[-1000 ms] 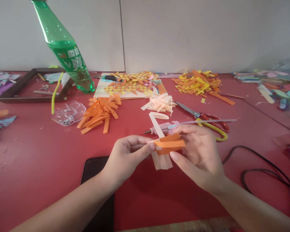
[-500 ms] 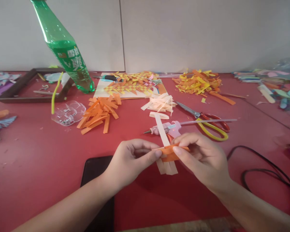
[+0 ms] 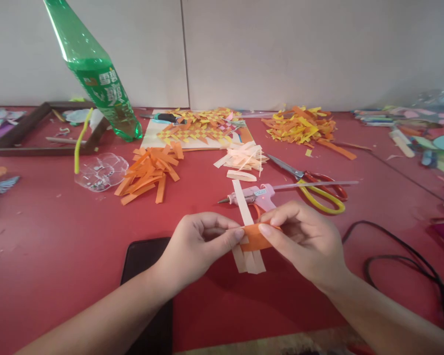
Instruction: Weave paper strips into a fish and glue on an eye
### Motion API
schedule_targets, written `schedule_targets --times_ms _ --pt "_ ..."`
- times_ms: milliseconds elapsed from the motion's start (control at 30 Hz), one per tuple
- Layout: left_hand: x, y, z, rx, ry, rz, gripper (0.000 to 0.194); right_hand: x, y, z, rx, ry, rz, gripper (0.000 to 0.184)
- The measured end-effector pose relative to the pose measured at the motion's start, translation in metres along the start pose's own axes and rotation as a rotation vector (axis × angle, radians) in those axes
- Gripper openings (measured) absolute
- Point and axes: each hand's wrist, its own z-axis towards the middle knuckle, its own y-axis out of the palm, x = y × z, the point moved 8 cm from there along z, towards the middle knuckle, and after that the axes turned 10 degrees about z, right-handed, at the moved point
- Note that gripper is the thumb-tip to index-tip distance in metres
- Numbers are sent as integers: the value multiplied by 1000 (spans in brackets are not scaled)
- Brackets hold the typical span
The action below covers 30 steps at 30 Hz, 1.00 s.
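Note:
Between my two hands is a small piece of crossed paper strips, held above the red table. Its orange paper strips (image 3: 257,238) run crosswise over pale cream paper strips (image 3: 242,202), whose ends stick out above and below. My left hand (image 3: 203,244) pinches the left end between thumb and fingers. At the right end, the thumb and fingers of my right hand (image 3: 303,241) are closed on the orange strips. Just beyond lies a pink hot glue gun (image 3: 262,197) with a clear glue stick in its back. My fingertips hide part of the strips.
Orange strips (image 3: 151,170), cream strips (image 3: 240,159) and a yellow-orange pile (image 3: 303,125) lie ahead. Scissors (image 3: 321,197) rest right of the glue gun. A green bottle (image 3: 99,84) stands left near a dark frame (image 3: 22,148). A black phone (image 3: 144,259) is under my left forearm; a cable (image 3: 403,246) curls right.
The orange strips have tilted, so a broader, flatter orange face shows. Both hands keep their pinch. The whole view has shifted slightly.

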Motion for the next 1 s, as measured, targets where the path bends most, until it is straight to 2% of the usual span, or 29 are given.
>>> schedule_targets --times_ms 233,367,533,1000 --pt "4 11 -1 -108 6 8 24 3 3 -1 -29 52 23 16" --pt "3 8 -2 -72 16 33 25 4 4 -1 -36 67 34 15" --pt "2 1 -1 -1 31 77 21 2 0 0 25 66 18 14" --pt "1 -3 -1 21 3 90 24 3 -1 3 40 74 -20 16"
